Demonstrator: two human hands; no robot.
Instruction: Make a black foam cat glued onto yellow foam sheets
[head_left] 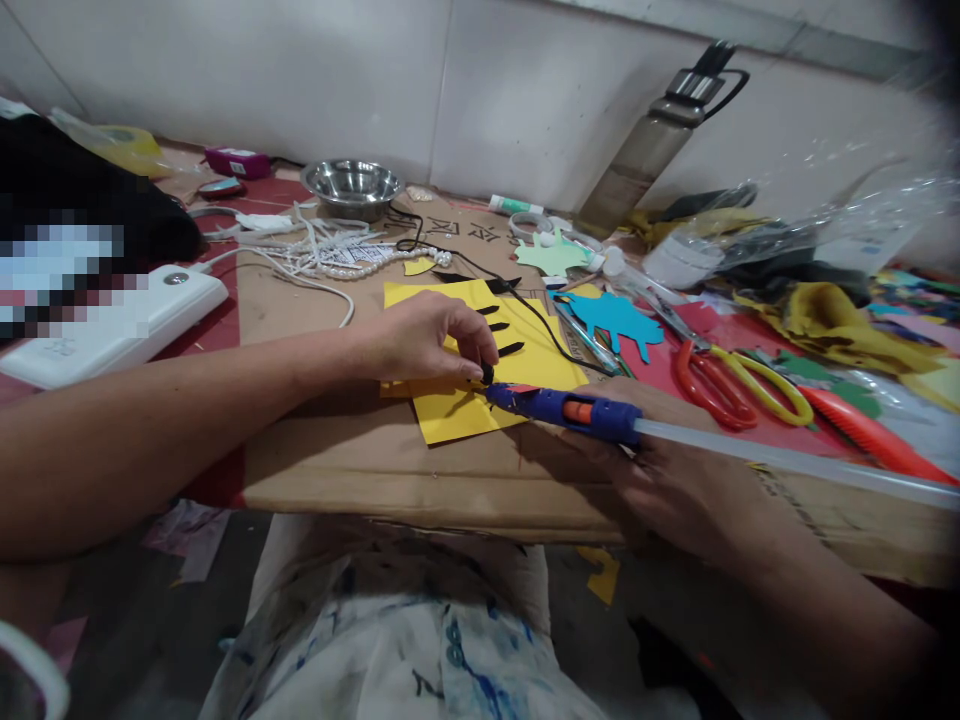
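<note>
My right hand (660,470) is wrapped round a blue and orange glue gun (619,420), with a long clear glue stick coming out of its back end. The nozzle points left and meets a small black piece (487,373) pinched in the fingertips of my left hand (450,340). Below lie overlapping sheets of yellow paper (457,425). Several narrow black strips (511,349) rest on the yellow paper, partly hidden by my left hand. A black cord (532,315) runs across the paper to the gun.
Red and yellow scissors (720,385), a blue paper cutout (615,320) and a green cutout (551,257) lie to the right. Behind stand a steel bowl (352,187) and a leaning bottle (645,150). A white power bank (120,325) and tangled white cables (300,240) are left. Cardboard (337,460) covers the table.
</note>
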